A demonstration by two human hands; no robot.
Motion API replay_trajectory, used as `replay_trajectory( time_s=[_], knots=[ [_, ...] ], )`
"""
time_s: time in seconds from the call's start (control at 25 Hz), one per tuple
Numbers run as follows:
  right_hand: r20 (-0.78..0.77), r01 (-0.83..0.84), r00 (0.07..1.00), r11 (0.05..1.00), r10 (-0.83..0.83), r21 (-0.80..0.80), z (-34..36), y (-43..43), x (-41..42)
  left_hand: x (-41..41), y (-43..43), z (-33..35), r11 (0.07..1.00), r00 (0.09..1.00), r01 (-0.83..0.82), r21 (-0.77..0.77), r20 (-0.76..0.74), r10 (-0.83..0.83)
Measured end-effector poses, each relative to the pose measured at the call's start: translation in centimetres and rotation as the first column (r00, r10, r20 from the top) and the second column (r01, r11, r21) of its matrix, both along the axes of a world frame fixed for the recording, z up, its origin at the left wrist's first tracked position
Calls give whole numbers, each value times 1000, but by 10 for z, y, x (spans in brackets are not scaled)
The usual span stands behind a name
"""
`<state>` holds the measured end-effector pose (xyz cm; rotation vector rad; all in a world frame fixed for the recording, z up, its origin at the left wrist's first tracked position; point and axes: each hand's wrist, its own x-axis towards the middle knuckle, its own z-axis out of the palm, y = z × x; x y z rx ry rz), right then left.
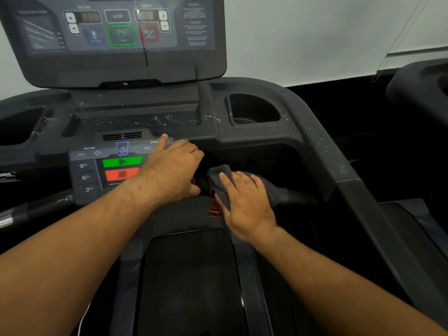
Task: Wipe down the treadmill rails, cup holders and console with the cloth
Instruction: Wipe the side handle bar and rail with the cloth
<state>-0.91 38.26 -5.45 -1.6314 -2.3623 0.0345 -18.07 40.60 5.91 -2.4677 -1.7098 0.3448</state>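
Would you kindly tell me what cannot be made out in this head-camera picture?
Head view:
White instruction text on the upper console screen: blurred, too small.
Black bar under the dark grey cloth: covered by cloth and right hand.
Left black cup holder: cut by left edge.
Speed buttons on the lower control panel: hidden by left hand.

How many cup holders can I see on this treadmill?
2. The right cup holder sits beside the console; the left cup holder is at the picture's left edge, partly cut off. None on this machine seems hidden.
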Motion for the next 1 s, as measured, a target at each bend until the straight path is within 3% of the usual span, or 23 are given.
replay_trajectory(
  time_s=[0.12,0.2,0.28,0.36,0.44,0.52,0.72,0.8,1.0],
  knots=[
    [-232,103,956,948,-178,-301,35,37,-12,-13,-4,3,995,997,-9,101,77,1],
    [-350,66,908,903,-232,-425,48,48,-21,-23,-8,5,990,991,-51,133,131,34],
    [-277,-71,960,938,-28,-339,48,41,-36,-33,-12,5,987,985,-94,132,153,73],
    [-101,-215,975,954,198,-208,41,30,-45,-39,-13,4,986,983,-113,123,158,93],
    [3,-283,958,949,286,-135,36,31,-41,-41,-14,3,984,979,-125,126,175,102],
    [5,-261,965,961,263,-87,26,29,-28,-39,-14,2,982,976,-130,134,192,103],
    [-46,135,989,978,-144,-161,20,23,-8,-39,-12,-4,980,965,-140,139,239,104],
    [-50,116,991,982,-125,-149,26,22,-29,-40,-12,-6,976,962,-155,150,250,114],
    [20,-140,990,990,140,-4,21,23,-71,-40,-10,-8,971,948,-189,147,285,142]
  ],
)
